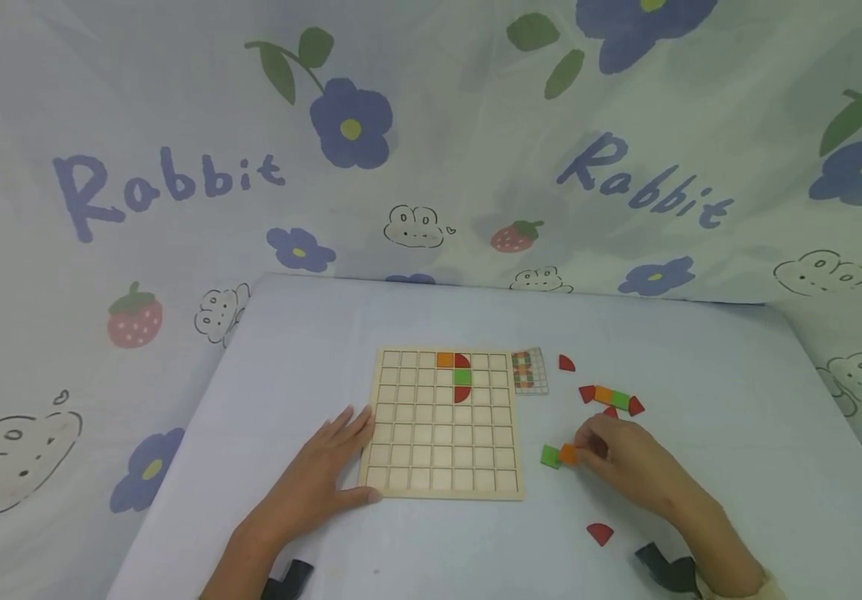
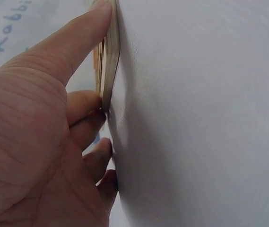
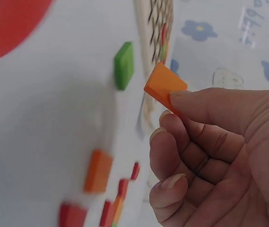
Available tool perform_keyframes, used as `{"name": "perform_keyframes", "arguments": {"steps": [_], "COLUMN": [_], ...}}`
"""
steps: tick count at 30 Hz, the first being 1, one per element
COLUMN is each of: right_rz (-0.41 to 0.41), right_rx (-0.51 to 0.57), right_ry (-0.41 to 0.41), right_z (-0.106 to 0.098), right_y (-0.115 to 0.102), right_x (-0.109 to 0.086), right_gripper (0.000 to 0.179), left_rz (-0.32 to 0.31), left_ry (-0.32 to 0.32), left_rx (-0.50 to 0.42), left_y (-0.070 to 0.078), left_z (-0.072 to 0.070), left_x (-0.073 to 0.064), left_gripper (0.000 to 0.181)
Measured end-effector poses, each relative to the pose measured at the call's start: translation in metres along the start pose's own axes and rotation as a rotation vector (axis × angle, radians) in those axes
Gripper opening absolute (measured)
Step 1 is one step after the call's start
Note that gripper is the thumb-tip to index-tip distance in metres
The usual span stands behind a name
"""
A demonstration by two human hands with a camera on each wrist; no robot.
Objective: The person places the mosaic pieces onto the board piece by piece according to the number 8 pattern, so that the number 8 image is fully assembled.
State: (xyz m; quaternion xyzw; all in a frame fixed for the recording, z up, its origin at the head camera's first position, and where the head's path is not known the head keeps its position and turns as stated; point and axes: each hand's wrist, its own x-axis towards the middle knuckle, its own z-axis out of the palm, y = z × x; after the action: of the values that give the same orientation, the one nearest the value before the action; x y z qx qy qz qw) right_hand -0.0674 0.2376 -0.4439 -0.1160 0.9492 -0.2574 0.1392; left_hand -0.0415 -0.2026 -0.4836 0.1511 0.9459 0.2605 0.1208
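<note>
A wooden grid board (image 1: 442,433) lies on the white table. My left hand (image 1: 314,471) rests along its left side, fingers spread, with the thumb at the near left corner. In the left wrist view the thumb and fingers touch the edge of the board (image 2: 111,61). Between thumb and index finger, my right hand (image 1: 629,462) pinches an orange square tile (image 3: 162,84), right of the board and lifted above the table. Near it lies a green square tile (image 1: 550,457). Set in the board's upper cells are an orange square (image 1: 445,360), a green square (image 1: 463,377) and two red quarter-circles.
A small pattern card (image 1: 530,372) lies against the board's right side. Farther right are loose tiles: a red quarter-circle (image 1: 566,363), a row with orange and green squares (image 1: 620,401), and a near red quarter-circle (image 1: 599,534). A printed curtain (image 1: 431,167) hangs behind the table.
</note>
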Motion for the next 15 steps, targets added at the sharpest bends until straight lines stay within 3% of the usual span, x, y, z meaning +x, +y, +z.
{"name": "perform_keyframes", "arguments": {"steps": [6, 15], "right_rz": [-0.12, -0.193], "right_rx": [0.064, 0.022], "right_ry": [0.011, -0.015], "right_z": [0.004, 0.015], "right_y": [-0.02, -0.075], "right_x": [0.033, 0.09], "right_gripper": [0.009, 0.008], "left_rz": [0.0, -0.006], "left_ry": [0.002, -0.003], "left_rx": [0.003, -0.026], "left_y": [-0.001, 0.001], "left_z": [0.0, -0.001], "left_x": [0.0, -0.001], "left_gripper": [0.102, 0.102]}}
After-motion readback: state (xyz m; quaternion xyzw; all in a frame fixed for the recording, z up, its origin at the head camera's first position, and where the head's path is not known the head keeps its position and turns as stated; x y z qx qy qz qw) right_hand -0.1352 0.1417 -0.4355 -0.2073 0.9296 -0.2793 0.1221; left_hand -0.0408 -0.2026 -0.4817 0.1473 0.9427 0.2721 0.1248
